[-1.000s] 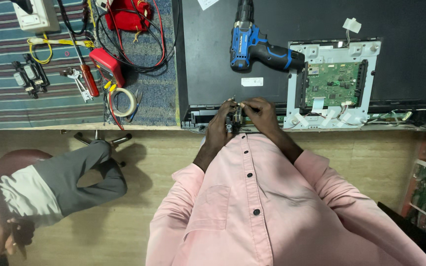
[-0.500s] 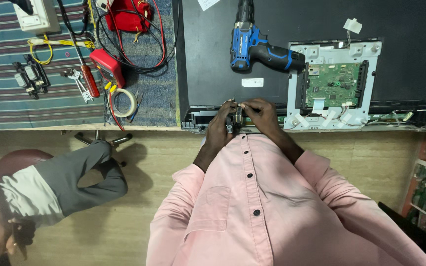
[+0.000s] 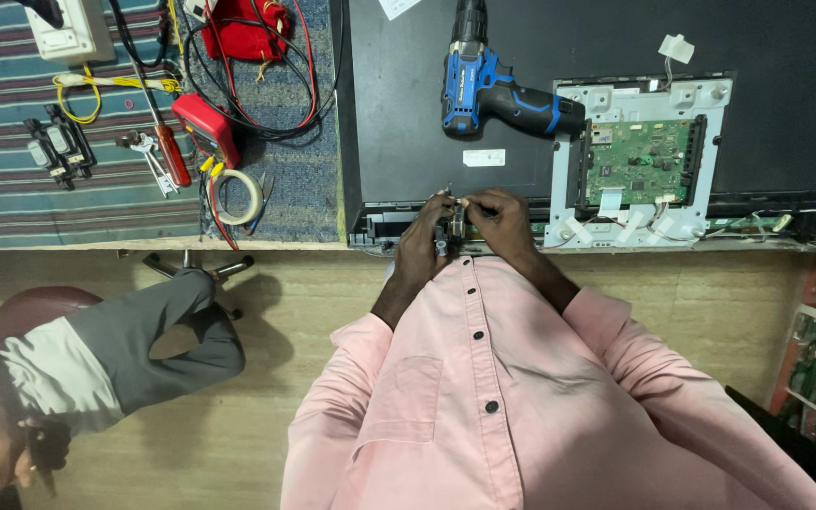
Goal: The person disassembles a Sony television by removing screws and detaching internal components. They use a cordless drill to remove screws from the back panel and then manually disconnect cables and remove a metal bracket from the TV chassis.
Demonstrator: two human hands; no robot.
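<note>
1. A blue cordless drill (image 3: 498, 80) lies on the black panel (image 3: 399, 123), near its top edge.
2. A green circuit board (image 3: 637, 161) sits in a white frame.
3. A red multimeter (image 3: 205, 127) and a tape roll (image 3: 238, 195) lie on the striped mat (image 3: 11, 203).

Both forearms reach forward from rolled pink sleeves and converge in front of the chest. The left hand (image 3: 420, 238) is curled, knuckles up, fingers bent inward in a pinch. The right hand (image 3: 495, 217) sits just beside it, fingers bent toward the left hand's fingertips, the two hands nearly touching. Wrists are bent slightly inward.
</note>
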